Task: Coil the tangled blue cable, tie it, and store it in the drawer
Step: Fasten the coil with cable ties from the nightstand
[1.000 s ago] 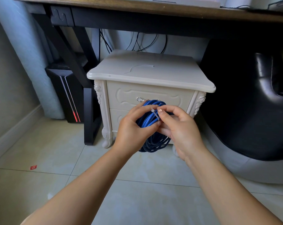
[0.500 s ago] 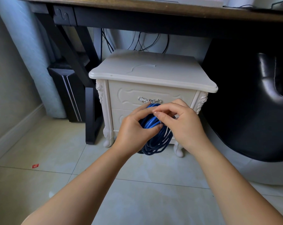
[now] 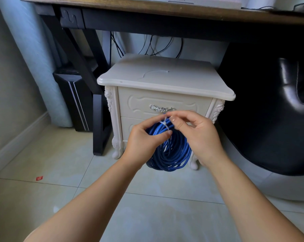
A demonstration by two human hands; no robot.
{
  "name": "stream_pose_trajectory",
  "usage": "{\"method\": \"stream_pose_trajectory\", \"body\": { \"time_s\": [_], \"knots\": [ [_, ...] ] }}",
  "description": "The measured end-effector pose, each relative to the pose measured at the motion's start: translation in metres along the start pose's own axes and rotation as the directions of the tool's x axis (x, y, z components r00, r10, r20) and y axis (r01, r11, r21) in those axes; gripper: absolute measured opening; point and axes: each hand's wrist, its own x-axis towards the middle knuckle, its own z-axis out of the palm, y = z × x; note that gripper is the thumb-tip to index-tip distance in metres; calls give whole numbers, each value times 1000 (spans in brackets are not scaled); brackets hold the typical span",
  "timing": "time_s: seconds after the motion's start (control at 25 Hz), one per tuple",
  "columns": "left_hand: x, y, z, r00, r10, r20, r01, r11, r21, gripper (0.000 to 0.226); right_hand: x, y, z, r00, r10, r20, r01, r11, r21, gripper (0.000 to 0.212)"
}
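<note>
holding the blue cable (image 3: 172,151) in front of the cream nightstand (image 3: 165,81), your left hand (image 3: 144,137) is clasped around the upper left part of the coil, thumb laid across the strands. the cable is wound into a round bundle of many loops that hangs in the air below your hands, in front of the nightstand's lower drawer (image 3: 130,126) and clear of the floor (image 3: 60,154). a white tie (image 3: 165,125) crosses the top of the bundle. your right hand (image 3: 200,135) pinches the free tail of that tie between thumb and forefinger, just below the silver handle (image 3: 161,108) of the nightstand's top drawer (image 3: 165,100), with the other fingers curled in. both drawers are closed.

on top of the nightstand lies a thin, pale curved strip (image 3: 154,73); you cannot tell what it is. the nightstand stands under a wooden counter (image 3: 147,10) with a black frame. black wires (image 3: 156,48) hang against the wall behind the nightstand. left of the nightstand, past the counter's black leg, sits a black computer tower (image 3: 74,96). right of the nightstand is a black padded chair (image 3: 270,110). a small red scrap (image 3: 39,178) lies on the floor tiles well to the left of the nightstand, nearer you.
</note>
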Motion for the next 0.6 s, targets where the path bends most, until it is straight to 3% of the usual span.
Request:
{"method": "stream_pose_trajectory", "body": {
  "time_s": [0.08,0.16,0.24,0.28,0.32,0.4,0.48,0.6],
  "knots": [
    [1,0,-3,996,-57,-68,51,994,-92,40,7,8,-8,982,3,-188,-31,988,-150,29],
    [5,2,-8,988,-97,-121,69,974,-215,40,12,21,-19,932,237,-276,-279,952,-125,62],
    [8,5,-11,982,-118,-148,64,943,-327,43,10,37,-22,799,591,-111,-585,807,82,106],
    [9,6,-12,979,-124,-160,58,930,-363,46,7,42,-20,706,708,11,-699,695,171,117],
    [11,5,-12,977,-125,-171,50,922,-384,48,3,44,-15,639,758,127,-763,606,223,113],
    [11,5,-11,976,-122,-182,38,912,-409,53,-4,44,-1,607,745,276,-787,519,333,81],
    [10,3,-7,982,-119,-149,43,900,-435,55,-5,43,8,670,685,286,-718,501,483,55],
    [8,-2,-6,991,-133,-26,108,892,-439,62,-5,45,10,727,667,166,-620,533,575,32]
  ]
}}
